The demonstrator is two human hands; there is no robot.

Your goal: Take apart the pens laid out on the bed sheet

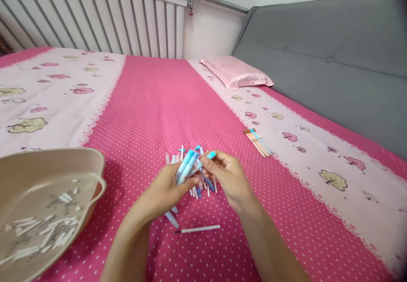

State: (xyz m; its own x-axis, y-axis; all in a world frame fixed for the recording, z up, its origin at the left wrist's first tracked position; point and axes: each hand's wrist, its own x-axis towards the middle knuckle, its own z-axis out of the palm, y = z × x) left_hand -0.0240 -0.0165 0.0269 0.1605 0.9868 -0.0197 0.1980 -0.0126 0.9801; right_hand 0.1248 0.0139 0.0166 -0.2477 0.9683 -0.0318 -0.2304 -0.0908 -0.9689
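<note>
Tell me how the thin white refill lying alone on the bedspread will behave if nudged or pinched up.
The refill looks like a thin, straight tube, so probably very light and fairly stiff. Being round, it could roll when nudged, though the soft bedspread should damp that. Lying flat on cloth, it may be awkward to pinch.

On the pink dotted bedspread [152, 104], a beige plastic basin [95, 176] sits at the near left, with short white plastic pieces [47, 231] lying inside it. Right of it, the left hand [162, 193] grips a bundle of blue plastic pen barrels [187, 165]. The right hand [230, 178] pinches its upper end, and both hands are above a loose pile of pen parts [203, 186]. A thin white refill [199, 229] lies nearer (just before the hands). A row of peach and blue pens [259, 142] lies further right, with a pink satin pillow [237, 72] far behind it.
</note>
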